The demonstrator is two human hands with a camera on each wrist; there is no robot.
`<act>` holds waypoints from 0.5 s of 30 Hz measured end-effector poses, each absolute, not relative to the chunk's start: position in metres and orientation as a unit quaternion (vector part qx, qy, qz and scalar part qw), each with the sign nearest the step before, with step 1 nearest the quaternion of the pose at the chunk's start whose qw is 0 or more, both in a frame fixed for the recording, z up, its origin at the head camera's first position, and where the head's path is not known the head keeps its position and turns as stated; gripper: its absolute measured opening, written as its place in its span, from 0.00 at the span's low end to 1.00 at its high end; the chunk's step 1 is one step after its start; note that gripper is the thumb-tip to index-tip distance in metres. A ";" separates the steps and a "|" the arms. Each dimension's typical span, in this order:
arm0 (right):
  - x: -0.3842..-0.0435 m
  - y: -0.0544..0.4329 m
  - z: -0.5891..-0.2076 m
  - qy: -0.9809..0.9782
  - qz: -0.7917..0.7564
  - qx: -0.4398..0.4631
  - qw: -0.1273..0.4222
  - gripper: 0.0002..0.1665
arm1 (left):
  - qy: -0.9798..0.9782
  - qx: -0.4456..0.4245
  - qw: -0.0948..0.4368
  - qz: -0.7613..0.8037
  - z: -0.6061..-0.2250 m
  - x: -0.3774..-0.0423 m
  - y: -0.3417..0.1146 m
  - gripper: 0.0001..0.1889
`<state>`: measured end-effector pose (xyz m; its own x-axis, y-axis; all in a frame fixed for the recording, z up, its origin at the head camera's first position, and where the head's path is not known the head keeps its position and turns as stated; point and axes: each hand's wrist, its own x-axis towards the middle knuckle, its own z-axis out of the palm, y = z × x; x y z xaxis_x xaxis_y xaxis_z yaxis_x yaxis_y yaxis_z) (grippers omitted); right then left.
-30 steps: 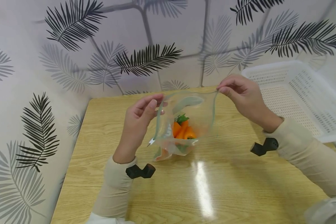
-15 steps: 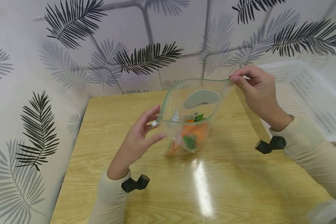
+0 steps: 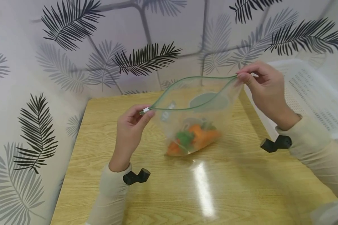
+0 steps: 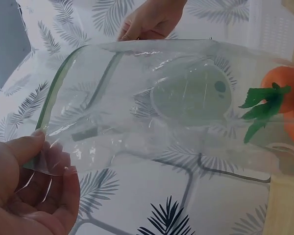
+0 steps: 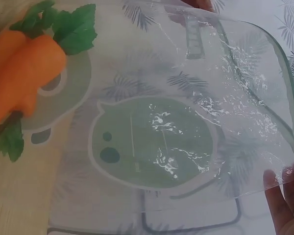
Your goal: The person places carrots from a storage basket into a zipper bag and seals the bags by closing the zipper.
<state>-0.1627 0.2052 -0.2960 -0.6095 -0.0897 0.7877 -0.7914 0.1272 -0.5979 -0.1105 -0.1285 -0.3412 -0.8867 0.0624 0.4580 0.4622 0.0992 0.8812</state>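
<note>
A clear zip bag with a green-edged mouth and a pale green printed figure hangs between my hands, its mouth parted. Inside at the bottom lie orange carrots with green leafy tops. My left hand pinches the mouth's left corner beside the white slider. At the opposite corner, higher up, my right hand pinches the green edge between thumb and fingers. In the left wrist view the left hand holds the bag's edge, and an orange piece with leaves shows through the plastic.
A white perforated plastic basket stands at the right, behind my right forearm. The wooden table meets a leaf-patterned wall covering at its back edge. Black camera mounts sit on both wrists.
My right hand has moved up and to the right with its corner. The left hand has gone from spread fingers to pinching the slider corner. The bag is now stretched wider.
</note>
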 end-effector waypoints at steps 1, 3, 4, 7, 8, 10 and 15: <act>-0.162 0.206 -0.295 -0.687 0.576 0.319 0.306 0.06 | -0.723 -0.179 0.159 -0.648 -0.339 -0.111 -0.128 0.11; -0.161 0.209 -0.293 -0.686 0.579 0.315 0.307 0.06 | -0.723 -0.175 0.167 -0.647 -0.335 -0.112 -0.129 0.10; -0.161 0.210 -0.292 -0.686 0.580 0.313 0.308 0.06 | -0.722 -0.171 0.169 -0.648 -0.332 -0.112 -0.129 0.10; -0.160 0.212 -0.289 -0.687 0.581 0.310 0.307 0.07 | -0.718 -0.165 0.180 -0.653 -0.327 -0.114 -0.130 0.10; -0.160 0.213 -0.289 -0.690 0.577 0.309 0.308 0.07 | -0.716 -0.161 0.182 -0.655 -0.325 -0.114 -0.131 0.09; -0.159 0.214 -0.287 -0.700 0.564 0.308 0.311 0.08 | -0.714 -0.155 0.190 -0.656 -0.322 -0.116 -0.132 0.08; -0.157 0.218 -0.286 -0.722 0.538 0.302 0.314 0.07 | -0.723 -0.147 0.218 -0.639 -0.315 -0.121 -0.136 0.06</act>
